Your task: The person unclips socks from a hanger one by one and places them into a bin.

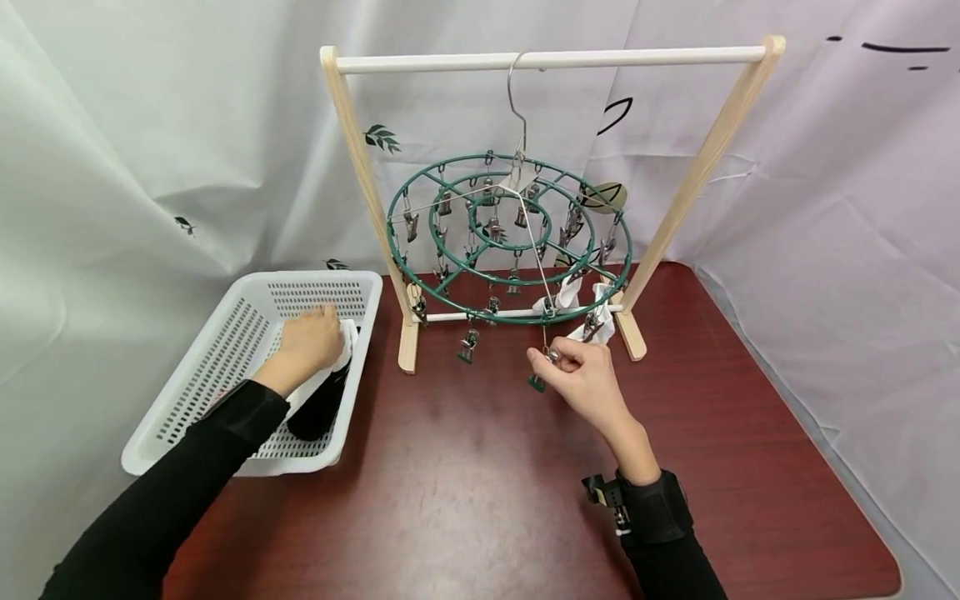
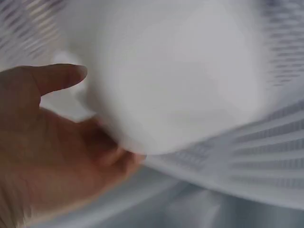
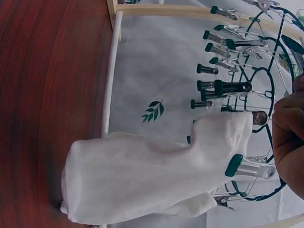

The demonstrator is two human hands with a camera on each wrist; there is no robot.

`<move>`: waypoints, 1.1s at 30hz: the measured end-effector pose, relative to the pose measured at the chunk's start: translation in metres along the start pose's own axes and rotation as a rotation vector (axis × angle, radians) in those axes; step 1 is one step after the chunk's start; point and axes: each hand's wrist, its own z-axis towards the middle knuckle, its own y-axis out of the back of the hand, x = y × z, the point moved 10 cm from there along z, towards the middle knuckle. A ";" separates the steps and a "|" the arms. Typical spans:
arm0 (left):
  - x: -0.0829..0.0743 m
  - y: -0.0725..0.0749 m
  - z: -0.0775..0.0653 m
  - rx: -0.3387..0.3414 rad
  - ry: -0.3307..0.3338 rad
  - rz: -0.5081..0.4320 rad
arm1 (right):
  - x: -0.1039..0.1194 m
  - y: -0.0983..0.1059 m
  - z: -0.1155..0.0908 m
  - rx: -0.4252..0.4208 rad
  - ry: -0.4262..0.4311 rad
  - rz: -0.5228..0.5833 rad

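Observation:
My left hand point(image 1: 311, 337) is down inside the white basket point(image 1: 356, 292), at a white sock point(image 1: 347, 337) beside a black one point(image 1: 321, 408). In the left wrist view the thumb stands out straight, apart from the fingers, which touch the edge of blurred white cloth point(image 2: 185, 76). My right hand point(image 1: 581, 375) pinches a metal clip point(image 1: 537, 382) with green tips, hanging from the front of the round green drying rack point(image 1: 480, 315). Its fingers point(image 3: 290, 128) show only partly in the right wrist view. A white sock point(image 3: 133, 175) hangs close by from clips.
The rack's hook hangs on the white bar point(image 1: 435, 62) of a wooden stand point(image 1: 675, 200). Several bare clips point(image 1: 468, 343) dangle from its rings. Dark red tabletop point(image 1: 450, 492) lies in front, and a pale curtain point(image 1: 187, 108) stands behind.

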 end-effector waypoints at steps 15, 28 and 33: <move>-0.181 0.132 -0.087 -1.102 -0.870 -0.418 | -0.001 0.001 -0.001 -0.031 -0.004 0.007; -0.249 0.109 -0.088 -0.994 -0.862 -0.234 | -0.028 -0.008 -0.001 -0.023 0.075 -0.009; -0.238 0.109 -0.084 -0.976 -0.826 -0.298 | -0.029 -0.011 -0.004 0.002 0.069 -0.023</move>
